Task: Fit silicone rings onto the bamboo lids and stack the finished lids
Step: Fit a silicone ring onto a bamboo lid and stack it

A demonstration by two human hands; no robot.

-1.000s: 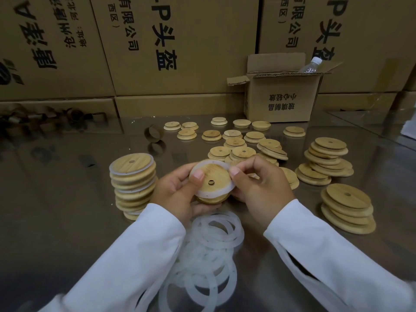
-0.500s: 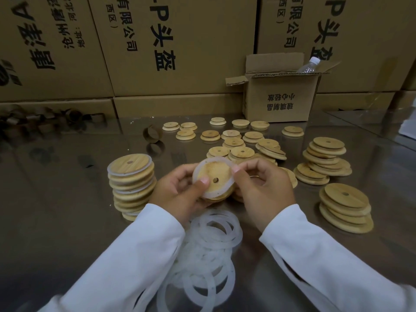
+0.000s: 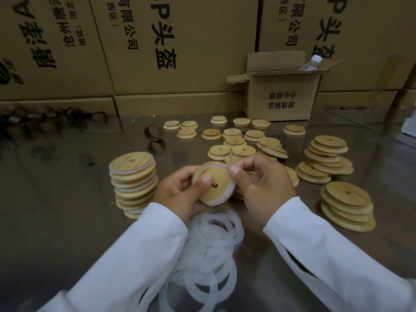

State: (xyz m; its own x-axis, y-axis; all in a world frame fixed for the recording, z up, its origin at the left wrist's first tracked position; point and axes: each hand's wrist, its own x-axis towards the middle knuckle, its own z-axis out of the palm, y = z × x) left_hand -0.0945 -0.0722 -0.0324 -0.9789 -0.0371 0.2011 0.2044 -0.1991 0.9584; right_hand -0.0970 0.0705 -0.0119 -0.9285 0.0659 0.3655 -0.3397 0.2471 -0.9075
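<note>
1. One bamboo lid (image 3: 215,188) is held tilted just above the surface (image 3: 67,210), between both hands, with its holed face turned up toward the wearer. A white silicone ring (image 3: 219,202) wraps its rim. The ring looks seated along the lower edge and seemingly not quite home at the upper right.
2. Left grip (image 3: 180,192) is closed round the lid from the left, with the thumb pressed flat on the face beside the hole, probably to brace it against the ring's pull.
3. Right grip (image 3: 263,183) pinches the ring at the upper-right edge between thumb and forefinger (likely the last stretch to be worked over).
4. Loose rings (image 3: 216,233) lie heaped directly below the hands, within easy reach.
5. Finished stack (image 3: 132,183) of ringed lids stands just left of the left grip, a short carry for this one.
6. Bare lids (image 3: 347,207) wait in stacks and singles to the right and behind, in front of a small open carton (image 3: 281,97).
</note>
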